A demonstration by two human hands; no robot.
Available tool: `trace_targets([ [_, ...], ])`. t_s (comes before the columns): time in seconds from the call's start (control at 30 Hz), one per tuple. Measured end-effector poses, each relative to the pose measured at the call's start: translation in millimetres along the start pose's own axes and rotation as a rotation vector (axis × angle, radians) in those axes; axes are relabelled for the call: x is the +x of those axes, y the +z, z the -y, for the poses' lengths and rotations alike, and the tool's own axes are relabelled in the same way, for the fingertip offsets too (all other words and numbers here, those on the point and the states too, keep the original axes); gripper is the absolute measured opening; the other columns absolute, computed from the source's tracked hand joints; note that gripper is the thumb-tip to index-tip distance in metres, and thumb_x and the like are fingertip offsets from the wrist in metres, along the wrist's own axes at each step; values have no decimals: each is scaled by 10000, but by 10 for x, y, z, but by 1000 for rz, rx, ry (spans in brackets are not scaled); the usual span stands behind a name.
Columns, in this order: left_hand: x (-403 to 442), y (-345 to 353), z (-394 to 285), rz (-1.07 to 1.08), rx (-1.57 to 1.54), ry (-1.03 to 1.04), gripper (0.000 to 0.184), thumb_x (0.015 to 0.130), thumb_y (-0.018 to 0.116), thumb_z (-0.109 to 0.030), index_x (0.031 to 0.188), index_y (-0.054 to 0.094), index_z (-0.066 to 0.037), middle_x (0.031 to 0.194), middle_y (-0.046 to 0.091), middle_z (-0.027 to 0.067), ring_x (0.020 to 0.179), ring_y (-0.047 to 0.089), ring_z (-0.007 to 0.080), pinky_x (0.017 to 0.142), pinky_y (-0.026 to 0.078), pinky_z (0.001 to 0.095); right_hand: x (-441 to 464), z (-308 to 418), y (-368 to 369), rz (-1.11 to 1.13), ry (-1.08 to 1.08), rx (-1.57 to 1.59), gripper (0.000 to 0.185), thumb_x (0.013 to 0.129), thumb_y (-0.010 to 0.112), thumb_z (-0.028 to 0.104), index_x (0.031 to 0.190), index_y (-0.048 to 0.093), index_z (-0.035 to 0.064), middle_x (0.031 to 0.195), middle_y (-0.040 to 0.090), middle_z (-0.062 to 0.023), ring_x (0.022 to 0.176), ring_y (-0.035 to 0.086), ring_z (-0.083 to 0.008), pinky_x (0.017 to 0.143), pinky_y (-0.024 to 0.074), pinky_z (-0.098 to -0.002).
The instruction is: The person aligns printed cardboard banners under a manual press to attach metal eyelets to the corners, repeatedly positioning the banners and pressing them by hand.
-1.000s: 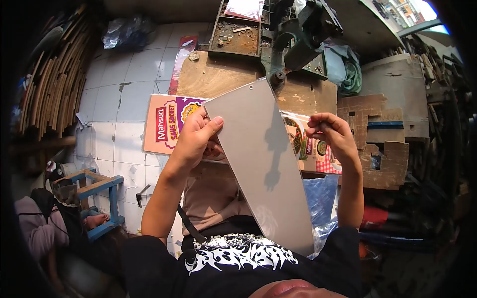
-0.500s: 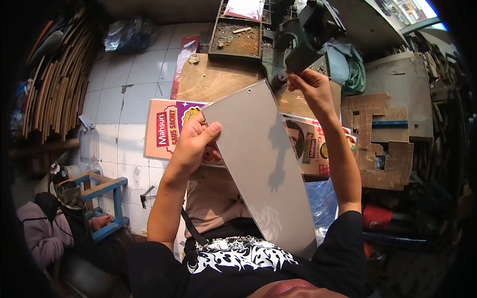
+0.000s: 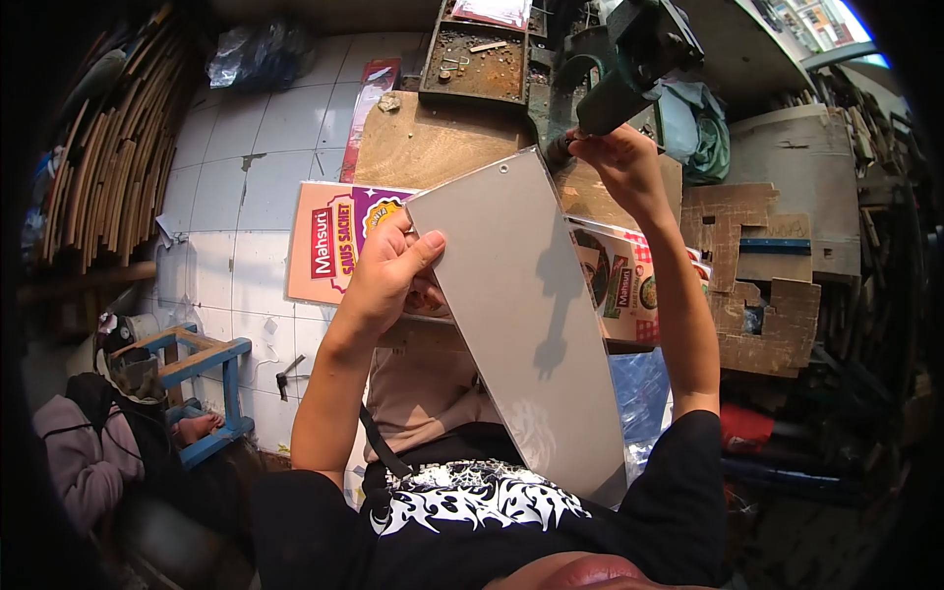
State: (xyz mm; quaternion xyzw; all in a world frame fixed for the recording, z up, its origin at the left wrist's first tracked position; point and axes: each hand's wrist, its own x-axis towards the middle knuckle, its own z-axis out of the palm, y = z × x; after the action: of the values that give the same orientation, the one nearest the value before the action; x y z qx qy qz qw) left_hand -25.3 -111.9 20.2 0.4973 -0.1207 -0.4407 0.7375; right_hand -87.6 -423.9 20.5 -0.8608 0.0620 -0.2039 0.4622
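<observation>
My left hand point(image 3: 395, 264) is closed on the left edge of a long grey board point(image 3: 511, 285) with a clear film edge, its thumb lying on top. The board slants from the machine down to my lap, and a small metal eyelet point(image 3: 503, 168) sits near its top corner. At the dark green press point(image 3: 618, 90), my right hand point(image 3: 629, 175) has its fingertips pinched together beside the lower die point(image 3: 559, 150), under the press head. Whatever is in that pinch is too small or hidden to make out.
Printed Mahsuri boards point(image 3: 323, 241) lie beneath the grey one on the wooden worktop point(image 3: 433, 143). A metal tray point(image 3: 477, 67) with small parts stands behind. Cut cardboard point(image 3: 767, 324) is at the right, a blue-framed stool point(image 3: 231, 388) at the left, near another person's foot point(image 3: 200, 427).
My right hand has moved slightly closer in beneath the press head, its fingertips now at the die. The grey board stays in my left hand, with its top end slightly higher in view.
</observation>
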Motion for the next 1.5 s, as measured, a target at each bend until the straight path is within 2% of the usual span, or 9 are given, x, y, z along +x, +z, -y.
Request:
trace_targets([
  [0.07,-20,-35,32,5,18,-8,303,931,580,-177,1095,445,39,823,639,116,619,668,149,472,544,229,21,-46,3,24,107,253,154,831,712,40,972,685,-14,836,651,16,781,595,-66,720,487,-227],
  [0.27,6,27,8,-4,28,10,379,920,588,-231,1151,447,34,856,655,131,601,673,143,481,544,223,85,143,-64,145,463,231,251,777,777,156,986,718,30,786,659,19,726,542,-36,639,413,-190],
  [0.47,3,7,28,8,14,10,342,938,564,-182,1171,450,41,866,658,126,644,679,160,493,551,236,70,101,-17,136,546,401,287,768,776,184,1009,709,42,777,631,43,658,490,-35,578,345,-192],
  [0.67,-23,-3,1,-4,2,-6,338,933,573,-177,1171,447,28,880,654,120,650,678,159,489,550,237,-324,251,-101,0,367,552,431,872,684,175,1248,547,15,879,591,5,734,531,-57,674,443,-205],
  [0.87,112,243,-84,50,-1,-41,334,944,557,-184,1175,441,27,922,649,124,672,680,155,480,547,230,-1328,724,-260,276,467,505,588,950,562,111,1461,276,63,1038,605,-120,835,606,-106,736,499,-249],
  [0.93,263,415,-118,86,39,-98,337,948,554,-198,1180,439,18,912,642,123,638,665,139,503,559,215,-1515,855,-113,91,447,400,617,942,560,70,1475,249,60,1069,604,-133,876,598,-107,751,493,-254],
  [1.1,719,685,-47,166,115,-214,301,963,545,-229,1165,502,-11,929,649,82,699,654,120,581,572,241,-1505,711,-226,-120,404,249,618,946,566,80,1469,251,-17,1227,571,-174,1028,583,-160,915,454,-259],
  [1.23,973,731,-4,191,133,-241,285,961,549,-208,1160,517,-7,939,653,81,730,660,126,640,582,256,-1426,487,-332,-146,381,151,594,945,584,105,1457,304,-6,1363,494,-197,1061,577,-156,904,464,-252],
  [1.5,1045,682,44,220,49,-157,295,952,544,-134,1183,508,46,924,666,78,813,664,131,705,590,276,-1272,410,-398,-110,491,133,574,949,572,97,1455,317,4,1371,496,-172,1041,575,-127,875,474,-240],
])
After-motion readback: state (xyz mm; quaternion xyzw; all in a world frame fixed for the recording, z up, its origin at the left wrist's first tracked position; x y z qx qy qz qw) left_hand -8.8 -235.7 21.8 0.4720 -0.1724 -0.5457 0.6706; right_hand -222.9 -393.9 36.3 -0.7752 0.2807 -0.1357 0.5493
